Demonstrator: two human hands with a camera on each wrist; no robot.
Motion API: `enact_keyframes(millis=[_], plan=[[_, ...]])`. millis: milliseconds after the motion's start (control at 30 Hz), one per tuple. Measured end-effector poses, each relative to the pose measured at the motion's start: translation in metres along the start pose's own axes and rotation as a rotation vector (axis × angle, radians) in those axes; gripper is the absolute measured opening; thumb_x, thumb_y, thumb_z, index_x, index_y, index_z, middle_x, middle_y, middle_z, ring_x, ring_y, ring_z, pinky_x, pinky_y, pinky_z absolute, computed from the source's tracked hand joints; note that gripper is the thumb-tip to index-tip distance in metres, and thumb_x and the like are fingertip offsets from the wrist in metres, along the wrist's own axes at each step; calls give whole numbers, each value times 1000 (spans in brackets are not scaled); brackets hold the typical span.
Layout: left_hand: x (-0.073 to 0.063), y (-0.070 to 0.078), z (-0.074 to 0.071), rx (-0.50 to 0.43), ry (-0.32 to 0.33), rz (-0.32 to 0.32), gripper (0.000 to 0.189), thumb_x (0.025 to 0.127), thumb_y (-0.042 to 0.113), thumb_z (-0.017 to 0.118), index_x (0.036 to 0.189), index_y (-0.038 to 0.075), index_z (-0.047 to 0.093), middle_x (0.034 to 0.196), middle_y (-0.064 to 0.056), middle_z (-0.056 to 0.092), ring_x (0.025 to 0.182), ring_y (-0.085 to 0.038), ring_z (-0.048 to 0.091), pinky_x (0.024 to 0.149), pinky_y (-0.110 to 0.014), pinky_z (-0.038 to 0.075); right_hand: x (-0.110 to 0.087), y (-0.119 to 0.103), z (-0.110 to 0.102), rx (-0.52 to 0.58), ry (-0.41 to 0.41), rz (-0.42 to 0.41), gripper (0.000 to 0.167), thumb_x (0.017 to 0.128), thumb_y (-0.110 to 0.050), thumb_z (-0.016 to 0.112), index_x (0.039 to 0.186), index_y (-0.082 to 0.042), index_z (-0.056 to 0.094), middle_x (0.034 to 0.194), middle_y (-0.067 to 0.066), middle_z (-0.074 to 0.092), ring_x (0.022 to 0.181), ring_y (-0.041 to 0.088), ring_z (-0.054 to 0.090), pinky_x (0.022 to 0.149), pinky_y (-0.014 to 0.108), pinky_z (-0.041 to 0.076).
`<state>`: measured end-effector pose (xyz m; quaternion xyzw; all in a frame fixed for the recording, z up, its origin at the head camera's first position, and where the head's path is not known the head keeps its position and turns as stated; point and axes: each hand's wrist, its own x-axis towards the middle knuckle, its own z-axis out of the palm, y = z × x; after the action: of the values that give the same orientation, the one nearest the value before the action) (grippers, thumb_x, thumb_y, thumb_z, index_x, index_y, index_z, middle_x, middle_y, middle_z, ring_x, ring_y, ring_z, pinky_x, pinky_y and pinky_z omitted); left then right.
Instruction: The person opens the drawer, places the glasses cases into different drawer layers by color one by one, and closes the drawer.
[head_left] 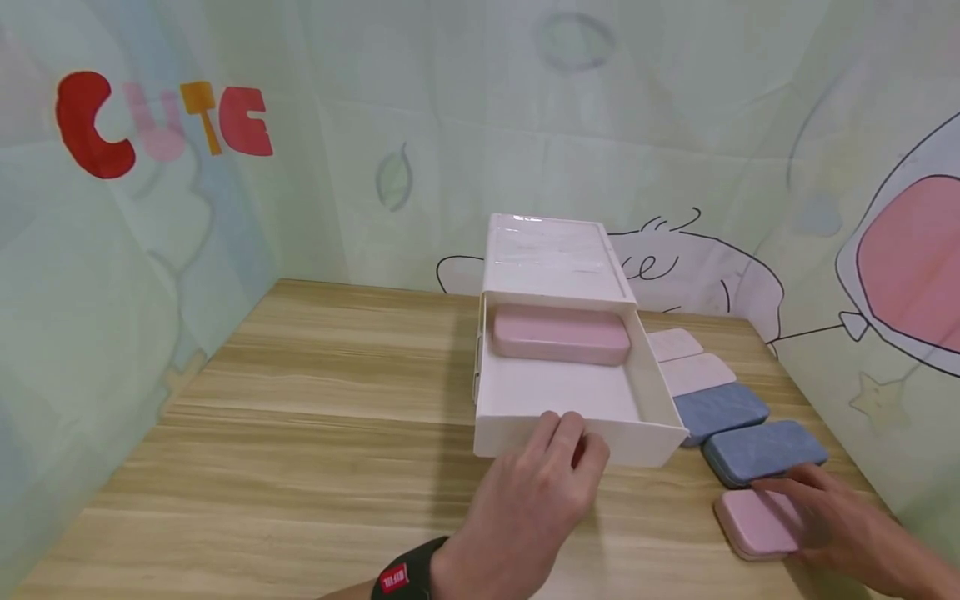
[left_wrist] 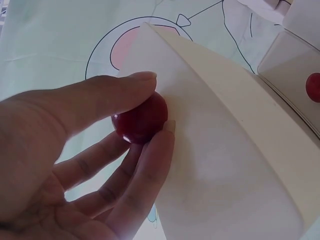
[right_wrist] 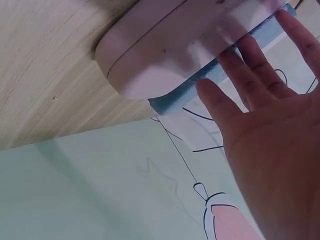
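Observation:
A white drawer stands pulled out of a white storage box. One pink hard case lies across the back of the drawer. My left hand is at the drawer's front, and in the left wrist view its thumb and fingers pinch a round red knob. On the table at the right is another pink case, with my right hand at its right end. The fingers of that hand are spread and extended in the right wrist view; whether they touch the case I cannot tell.
Behind the right-hand pink case lie two blue cases and two pale pink ones in a row along the box's right side. A second red knob shows in the left wrist view. Printed cloth walls surround the wooden table.

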<state>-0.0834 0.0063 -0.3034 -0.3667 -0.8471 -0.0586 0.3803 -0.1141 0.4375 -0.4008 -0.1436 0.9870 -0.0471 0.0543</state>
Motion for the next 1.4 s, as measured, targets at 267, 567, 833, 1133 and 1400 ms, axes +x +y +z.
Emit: enact_keyframes(millis=[267,567,833,1133,1400], plan=[[0,0,0,12,-5,0,22,79,-2,68,97,9,63,88,0,54,78,-11,51,56,-17,47,-3,8,1,-15,9,-49,80,55,-31,98,126,-24,60,130,5,61,112,14,58,84,30,55],[0,-1,-1,-7,-21,5,20,82,-2,66,99,9,65,88,0,55,78,-11,50,58,-17,46,-4,6,1,14,-5,1,75,62,-35,95,127,-18,62,127,6,66,111,26,62,88,45,56],[0,-1,-1,1,-24,8,21,80,-3,64,99,8,65,88,0,55,78,-11,51,57,-17,46,-3,2,-5,144,-44,41,66,72,-35,90,129,-16,62,135,17,63,122,46,57,94,71,45],[1,-1,-1,7,-15,9,22,79,-2,67,98,8,66,88,0,55,78,-11,51,57,-17,46,-5,-6,-10,49,70,17,66,70,-38,91,128,-22,65,131,7,66,114,32,61,94,56,52],[1,0,-1,1,-12,5,22,78,-3,69,98,8,67,88,0,55,78,-11,51,58,-17,46,-8,-10,-16,39,202,-11,65,72,-47,89,129,-29,65,131,7,65,109,4,54,85,25,50]])
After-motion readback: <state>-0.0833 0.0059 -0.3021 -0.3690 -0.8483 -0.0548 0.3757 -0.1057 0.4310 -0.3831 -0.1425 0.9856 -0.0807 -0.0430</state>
